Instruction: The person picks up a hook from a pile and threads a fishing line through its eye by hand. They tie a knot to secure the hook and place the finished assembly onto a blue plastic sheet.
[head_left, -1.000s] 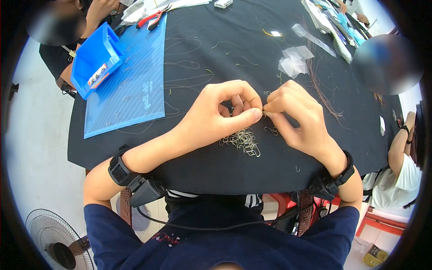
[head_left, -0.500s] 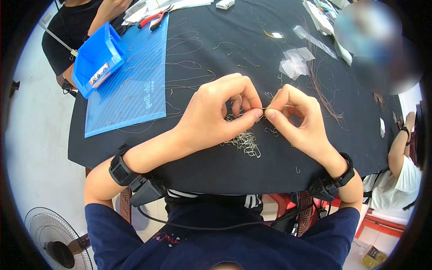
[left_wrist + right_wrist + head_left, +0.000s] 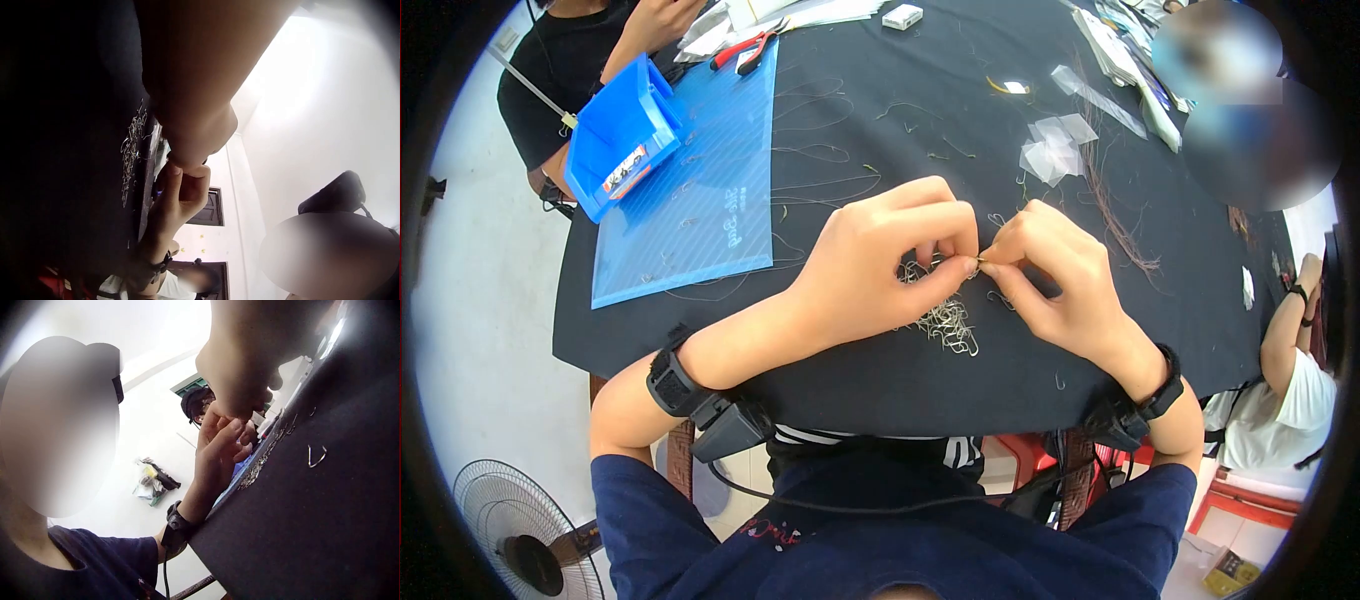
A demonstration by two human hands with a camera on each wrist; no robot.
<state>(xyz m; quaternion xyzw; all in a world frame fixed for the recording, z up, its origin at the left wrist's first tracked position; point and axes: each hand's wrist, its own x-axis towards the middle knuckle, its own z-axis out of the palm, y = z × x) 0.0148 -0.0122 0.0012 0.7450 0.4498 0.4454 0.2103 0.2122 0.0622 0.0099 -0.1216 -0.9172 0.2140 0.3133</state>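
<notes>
Over the black cloth, my left hand [image 3: 875, 255] and right hand [image 3: 1060, 265] meet fingertip to fingertip in the head view. Between them shows a tiny yellowish fish hook [image 3: 981, 260], pinched by thumb and forefinger on both sides and mostly hidden by the fingers. Just below my left hand lies a tangled heap of fish hooks [image 3: 948, 325], also seen in the left wrist view as a heap [image 3: 131, 153]. A few loose hooks [image 3: 1000, 299] lie beneath my right hand. One single hook [image 3: 1060, 381] sits nearer the front edge.
On the left, a blue bin [image 3: 622, 140] stands on a blue file bag [image 3: 730, 200] with thin lines along it. Red-handled pliers [image 3: 740, 52] lie at its far end. Clear plastic pieces [image 3: 1055, 150] and brown threads [image 3: 1115, 215] lie beyond my right hand. Other people sit around the table.
Both hands shift slightly down and left, staying together at the fingertips. The right fingers draw close to the left, pull a little apart with the hook between, then close in again.
</notes>
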